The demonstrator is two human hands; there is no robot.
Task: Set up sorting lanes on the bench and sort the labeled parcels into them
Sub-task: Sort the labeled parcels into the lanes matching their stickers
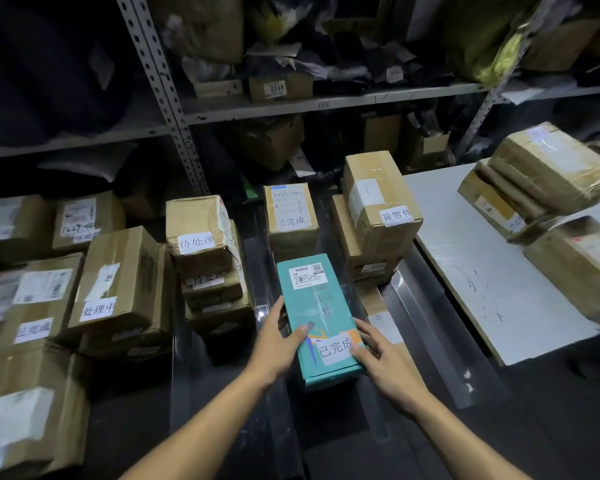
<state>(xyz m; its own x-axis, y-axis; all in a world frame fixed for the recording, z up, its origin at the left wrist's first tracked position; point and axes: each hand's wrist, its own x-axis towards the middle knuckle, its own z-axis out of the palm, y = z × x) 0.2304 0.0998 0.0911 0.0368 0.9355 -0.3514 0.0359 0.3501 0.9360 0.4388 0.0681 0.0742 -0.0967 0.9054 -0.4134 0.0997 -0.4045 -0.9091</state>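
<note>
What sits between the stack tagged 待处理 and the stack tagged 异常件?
In the head view: the brown 已完成 box, with the teal box in front, held by both hands.

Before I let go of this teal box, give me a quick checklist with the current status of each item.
1. Both hands on the box: left hand and right hand grip the teal box: ok.
2. Handwritten tag on the teal box readable, 已完成: ok.
3. Lane match: cardboard box ahead also tagged 已完成: ok.
4. Box aligned with that lane: ok.
5. Resting fully on the bench: cannot tell.
</note>
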